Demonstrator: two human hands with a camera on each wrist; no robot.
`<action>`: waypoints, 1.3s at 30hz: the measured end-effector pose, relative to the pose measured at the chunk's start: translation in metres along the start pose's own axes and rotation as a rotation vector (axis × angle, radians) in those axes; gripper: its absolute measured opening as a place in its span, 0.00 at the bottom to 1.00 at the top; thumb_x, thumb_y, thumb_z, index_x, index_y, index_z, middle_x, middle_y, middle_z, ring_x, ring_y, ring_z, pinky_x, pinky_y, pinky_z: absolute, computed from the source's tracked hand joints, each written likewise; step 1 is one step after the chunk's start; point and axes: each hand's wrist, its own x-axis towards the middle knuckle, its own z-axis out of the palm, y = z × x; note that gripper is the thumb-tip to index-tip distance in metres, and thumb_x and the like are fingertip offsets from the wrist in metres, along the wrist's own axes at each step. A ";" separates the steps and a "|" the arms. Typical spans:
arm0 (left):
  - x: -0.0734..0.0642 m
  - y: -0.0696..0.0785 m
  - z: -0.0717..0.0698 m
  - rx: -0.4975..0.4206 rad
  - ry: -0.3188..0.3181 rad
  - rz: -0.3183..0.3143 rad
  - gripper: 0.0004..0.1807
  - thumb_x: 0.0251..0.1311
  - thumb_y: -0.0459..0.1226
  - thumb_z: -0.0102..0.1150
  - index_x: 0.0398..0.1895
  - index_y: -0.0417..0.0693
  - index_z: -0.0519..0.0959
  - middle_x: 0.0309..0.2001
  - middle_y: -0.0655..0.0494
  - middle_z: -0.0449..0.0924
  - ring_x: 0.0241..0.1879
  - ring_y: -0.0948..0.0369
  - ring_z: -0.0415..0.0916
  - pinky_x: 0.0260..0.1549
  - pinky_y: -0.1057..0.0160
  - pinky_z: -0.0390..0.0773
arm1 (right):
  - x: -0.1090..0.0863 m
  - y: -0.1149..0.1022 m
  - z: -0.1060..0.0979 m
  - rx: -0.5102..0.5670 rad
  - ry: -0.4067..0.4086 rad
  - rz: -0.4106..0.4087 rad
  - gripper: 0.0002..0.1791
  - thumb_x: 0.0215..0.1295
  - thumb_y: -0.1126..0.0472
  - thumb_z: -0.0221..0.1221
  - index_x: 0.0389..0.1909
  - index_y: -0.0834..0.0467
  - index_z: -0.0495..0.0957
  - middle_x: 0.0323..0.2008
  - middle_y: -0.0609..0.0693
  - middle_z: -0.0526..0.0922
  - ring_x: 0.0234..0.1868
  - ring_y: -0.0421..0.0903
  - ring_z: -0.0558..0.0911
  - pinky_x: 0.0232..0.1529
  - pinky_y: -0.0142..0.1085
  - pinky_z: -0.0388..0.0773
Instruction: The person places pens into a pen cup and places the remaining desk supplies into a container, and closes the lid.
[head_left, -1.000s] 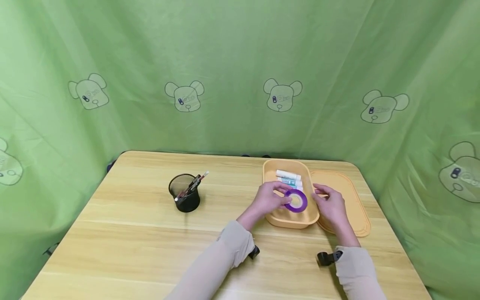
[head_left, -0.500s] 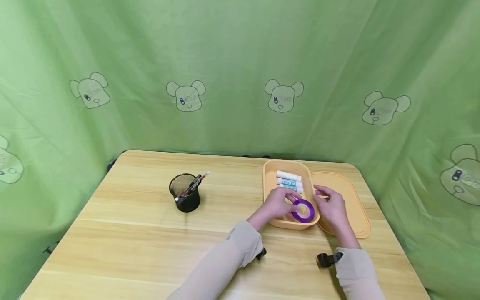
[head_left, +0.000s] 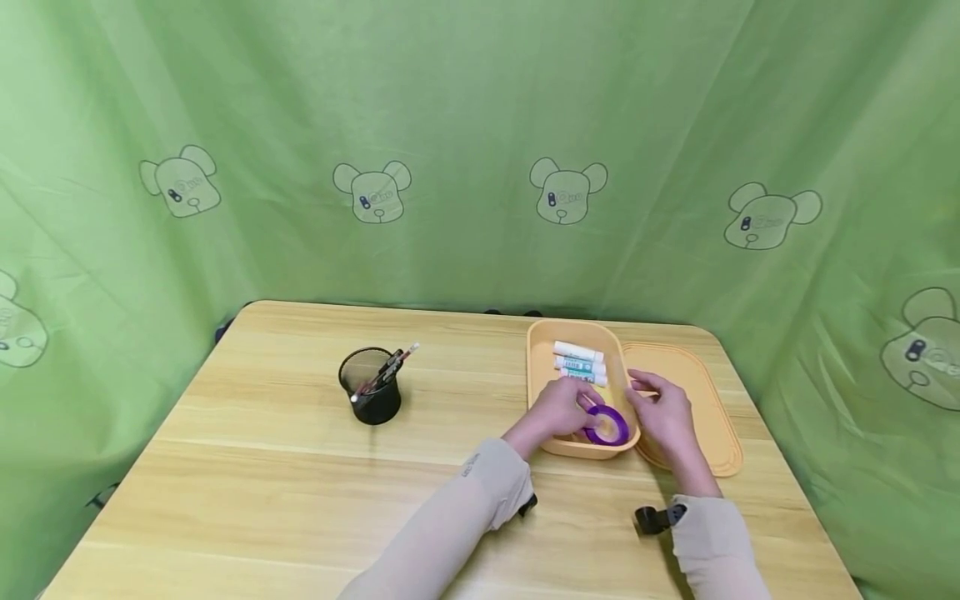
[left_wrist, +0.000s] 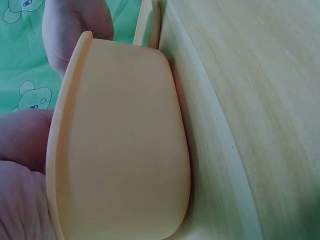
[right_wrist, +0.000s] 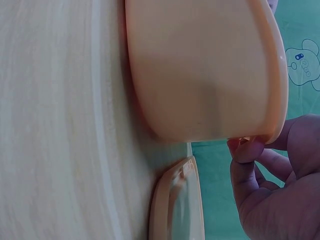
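Note:
In the head view, an orange plastic box (head_left: 542,360) stands on the right part of the table. My left hand (head_left: 559,406) reaches over its left side and pinches a purple-rimmed roll of tape (head_left: 621,418) low in the near end. Behind the roll, white glue sticks (head_left: 577,351) with teal labels lie side by side in the box. My right hand (head_left: 663,414) holds the right rim; in the right wrist view, thumb and fingers (right_wrist: 247,150) pinch that rim. The box wall (left_wrist: 120,140) hides the tape and the left fingertips in the left wrist view.
The matching orange lid (head_left: 708,400) lies flat right of the box, partly behind the right hand. A black mesh pen cup (head_left: 377,407) with several pens and pencils stands at the left on the wooden table (head_left: 300,500). A green curtain (head_left: 465,100) surrounds the table.
My left hand has carried the tape roll toward the near right of the box and lowered it, uncovering more of the glue sticks. My right hand has stayed at the rim.

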 end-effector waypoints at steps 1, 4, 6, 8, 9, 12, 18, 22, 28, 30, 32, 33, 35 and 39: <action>0.001 0.000 0.000 0.024 -0.003 -0.004 0.12 0.57 0.30 0.75 0.45 0.44 0.87 0.31 0.57 0.85 0.25 0.58 0.85 0.24 0.67 0.85 | 0.000 0.001 0.000 0.000 0.003 -0.002 0.24 0.75 0.61 0.59 0.68 0.63 0.75 0.57 0.66 0.82 0.36 0.39 0.79 0.32 0.24 0.79; 0.004 0.000 0.001 0.121 -0.008 -0.008 0.12 0.57 0.33 0.76 0.44 0.46 0.88 0.32 0.59 0.85 0.28 0.65 0.82 0.29 0.72 0.82 | 0.001 0.003 0.000 0.000 0.008 -0.009 0.23 0.75 0.62 0.60 0.68 0.63 0.76 0.56 0.66 0.83 0.35 0.37 0.79 0.31 0.25 0.79; 0.005 0.000 0.001 0.198 -0.007 -0.007 0.12 0.57 0.36 0.77 0.44 0.47 0.88 0.32 0.60 0.85 0.30 0.68 0.78 0.31 0.74 0.77 | 0.001 0.003 0.000 0.004 0.006 -0.007 0.23 0.74 0.62 0.60 0.68 0.63 0.75 0.57 0.66 0.83 0.35 0.36 0.79 0.32 0.24 0.79; 0.006 0.000 0.001 0.246 -0.006 -0.012 0.12 0.56 0.37 0.78 0.43 0.48 0.88 0.33 0.61 0.85 0.32 0.69 0.77 0.34 0.74 0.75 | 0.001 0.003 0.000 0.007 0.005 -0.005 0.24 0.74 0.62 0.60 0.68 0.64 0.75 0.57 0.66 0.83 0.35 0.35 0.79 0.32 0.24 0.79; 0.006 0.000 0.002 0.259 -0.007 -0.015 0.12 0.56 0.37 0.78 0.43 0.48 0.88 0.33 0.61 0.86 0.33 0.69 0.77 0.34 0.74 0.75 | 0.001 0.003 0.000 0.008 0.003 -0.005 0.24 0.74 0.62 0.60 0.68 0.64 0.75 0.57 0.66 0.83 0.35 0.35 0.79 0.32 0.24 0.79; 0.006 0.000 0.002 0.291 -0.002 -0.016 0.12 0.55 0.37 0.78 0.43 0.49 0.89 0.34 0.61 0.86 0.34 0.68 0.77 0.36 0.75 0.75 | 0.000 0.002 -0.001 0.013 -0.001 -0.003 0.24 0.75 0.62 0.59 0.68 0.63 0.75 0.57 0.66 0.82 0.35 0.35 0.79 0.32 0.24 0.80; 0.007 -0.001 0.003 0.309 0.012 -0.016 0.11 0.55 0.37 0.78 0.42 0.49 0.90 0.37 0.61 0.88 0.37 0.68 0.79 0.40 0.75 0.76 | 0.000 0.001 -0.001 0.021 -0.005 0.007 0.24 0.75 0.61 0.59 0.69 0.63 0.75 0.58 0.66 0.82 0.35 0.33 0.79 0.33 0.24 0.80; 0.008 -0.002 0.004 0.322 0.023 -0.015 0.11 0.55 0.37 0.78 0.42 0.50 0.90 0.38 0.61 0.89 0.37 0.68 0.79 0.41 0.75 0.76 | -0.001 0.000 -0.001 0.020 -0.004 0.009 0.24 0.75 0.62 0.59 0.69 0.63 0.75 0.58 0.66 0.82 0.36 0.35 0.79 0.33 0.24 0.80; 0.010 -0.005 0.006 0.367 0.036 -0.001 0.12 0.54 0.39 0.79 0.43 0.52 0.90 0.34 0.63 0.87 0.34 0.68 0.77 0.38 0.75 0.75 | -0.001 0.000 0.000 0.017 -0.003 0.018 0.24 0.75 0.61 0.59 0.69 0.62 0.75 0.58 0.66 0.82 0.36 0.36 0.79 0.33 0.24 0.79; 0.011 -0.005 0.006 0.374 0.034 0.001 0.13 0.54 0.39 0.79 0.43 0.52 0.90 0.34 0.63 0.87 0.34 0.68 0.77 0.39 0.74 0.75 | -0.001 0.000 0.000 0.020 0.000 0.017 0.24 0.75 0.61 0.59 0.69 0.62 0.75 0.58 0.66 0.82 0.36 0.36 0.79 0.33 0.24 0.79; 0.011 -0.005 0.007 0.381 0.032 -0.003 0.13 0.54 0.39 0.79 0.43 0.52 0.90 0.35 0.64 0.87 0.35 0.68 0.78 0.40 0.74 0.75 | -0.001 0.000 0.000 0.021 0.001 0.013 0.24 0.75 0.61 0.59 0.69 0.62 0.75 0.58 0.66 0.82 0.36 0.36 0.79 0.33 0.24 0.79; 0.011 -0.005 0.007 0.387 0.033 -0.005 0.13 0.54 0.39 0.79 0.43 0.53 0.90 0.36 0.64 0.88 0.36 0.68 0.79 0.41 0.74 0.76 | -0.001 0.000 0.000 0.019 0.002 0.011 0.24 0.75 0.62 0.59 0.69 0.62 0.75 0.58 0.66 0.82 0.36 0.36 0.79 0.33 0.24 0.79; 0.011 -0.004 0.007 0.409 0.039 -0.011 0.13 0.54 0.39 0.79 0.43 0.54 0.90 0.39 0.65 0.88 0.39 0.68 0.80 0.44 0.73 0.77 | -0.002 0.000 -0.001 0.016 0.005 0.009 0.24 0.75 0.62 0.59 0.68 0.62 0.75 0.57 0.66 0.82 0.36 0.35 0.79 0.32 0.24 0.79; 0.012 -0.003 0.009 0.486 0.064 -0.020 0.13 0.53 0.42 0.79 0.43 0.59 0.89 0.40 0.69 0.88 0.42 0.68 0.81 0.45 0.72 0.77 | -0.001 0.000 -0.001 0.013 0.006 0.006 0.24 0.75 0.62 0.59 0.68 0.62 0.76 0.57 0.66 0.82 0.35 0.35 0.79 0.32 0.24 0.80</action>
